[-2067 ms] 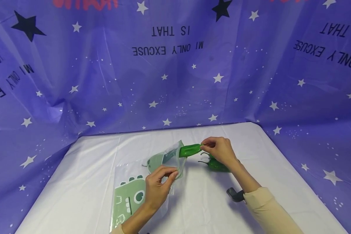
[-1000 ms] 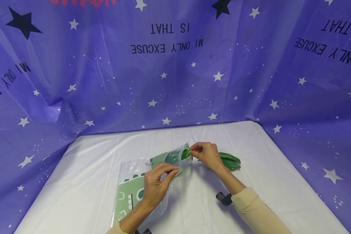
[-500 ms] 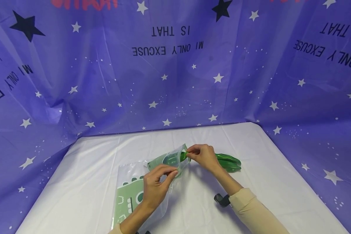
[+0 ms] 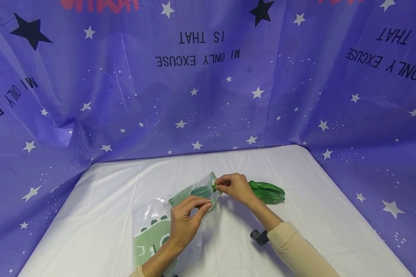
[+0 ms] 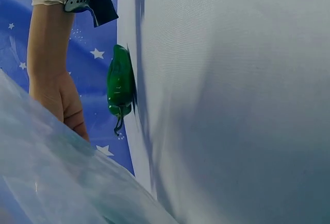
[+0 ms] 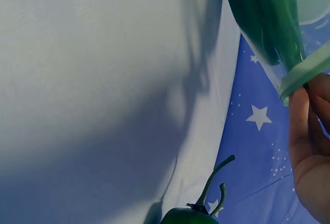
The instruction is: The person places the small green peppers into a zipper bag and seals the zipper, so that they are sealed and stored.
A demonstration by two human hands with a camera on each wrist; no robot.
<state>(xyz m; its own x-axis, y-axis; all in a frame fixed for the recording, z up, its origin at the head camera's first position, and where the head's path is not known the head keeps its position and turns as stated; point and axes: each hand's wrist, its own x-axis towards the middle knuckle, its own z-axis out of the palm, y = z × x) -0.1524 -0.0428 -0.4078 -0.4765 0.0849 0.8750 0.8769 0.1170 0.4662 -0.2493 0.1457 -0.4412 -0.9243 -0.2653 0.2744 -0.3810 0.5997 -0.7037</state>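
Observation:
A clear plastic bag [image 4: 194, 191] with green print is held up over the table, its mouth facing right. My left hand [image 4: 188, 217] pinches the near edge of that mouth between thumb and fingers. At the opening, my right hand [image 4: 235, 187] pinches the stem end of a green pepper; the right wrist view shows the pepper's body [image 6: 283, 15] inside the bag, behind the plastic. More green peppers [image 4: 268, 192] lie on the table just right of my right hand, and their stems [image 6: 211, 183] show in the right wrist view.
Another clear bag [image 4: 149, 240] with a green dinosaur print lies under my left forearm. White cloth [image 4: 319, 215] covers the table. A purple star-printed curtain [image 4: 208, 96] stands behind and at both sides. A dark wrist device [image 4: 259, 237] sits by the right sleeve.
My right hand has moved left with the pepper, which has slid from half outside the bag to almost wholly within it. The left hand keeps its hold, and the held bag has lowered slightly.

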